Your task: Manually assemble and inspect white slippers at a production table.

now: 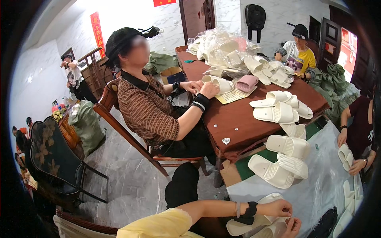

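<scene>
My left grip (278, 208) pinches the top slipper (254, 221); my right grip (293, 227) curls under its edge, closure unclear; desk (317, 186) beneath.

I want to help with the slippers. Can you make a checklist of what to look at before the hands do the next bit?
1. Left hand on the white slipper: ok, fingers rest on it.
2. Right hand at the same slipper: ok, but mostly cut off by the edge.
3. Small piece pinched between the fingers: cannot tell.
4. More slippers close by: ok, a pile of white slippers lies just ahead.
5. Co-worker's hand apart: ok.
</scene>
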Tool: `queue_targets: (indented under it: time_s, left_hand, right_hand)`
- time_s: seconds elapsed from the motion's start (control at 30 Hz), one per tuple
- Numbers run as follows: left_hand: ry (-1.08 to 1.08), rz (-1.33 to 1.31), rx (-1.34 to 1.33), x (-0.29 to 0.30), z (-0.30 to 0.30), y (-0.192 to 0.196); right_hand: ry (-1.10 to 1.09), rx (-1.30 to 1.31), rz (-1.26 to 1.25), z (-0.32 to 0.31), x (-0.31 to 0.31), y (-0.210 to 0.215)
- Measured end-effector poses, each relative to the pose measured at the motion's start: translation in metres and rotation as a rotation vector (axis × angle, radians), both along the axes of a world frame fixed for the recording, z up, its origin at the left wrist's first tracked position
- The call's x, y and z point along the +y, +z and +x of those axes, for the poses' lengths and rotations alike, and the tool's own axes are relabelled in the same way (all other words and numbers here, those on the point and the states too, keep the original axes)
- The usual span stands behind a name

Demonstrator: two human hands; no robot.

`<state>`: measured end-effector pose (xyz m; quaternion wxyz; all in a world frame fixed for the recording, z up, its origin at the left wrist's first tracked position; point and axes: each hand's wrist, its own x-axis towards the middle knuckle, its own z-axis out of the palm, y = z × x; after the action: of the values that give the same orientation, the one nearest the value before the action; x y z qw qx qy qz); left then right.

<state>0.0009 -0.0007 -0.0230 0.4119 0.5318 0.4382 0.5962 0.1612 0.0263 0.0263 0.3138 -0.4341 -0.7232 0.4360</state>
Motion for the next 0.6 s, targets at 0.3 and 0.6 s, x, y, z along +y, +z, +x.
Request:
queue_targets:
  time_s: [0.3,0.6]
  left_hand:
    - [-0.035,-0.012,0.087,-0.009,-0.004,0.012]
    - [-0.053,-0.126,0.177,-0.005,-0.008,0.019]
  right_hand:
    - [-0.030,0.133,-0.126,0.000,0.000,-0.005]
    - [-0.083,0.352,-0.165,0.000,0.007,-0.031]
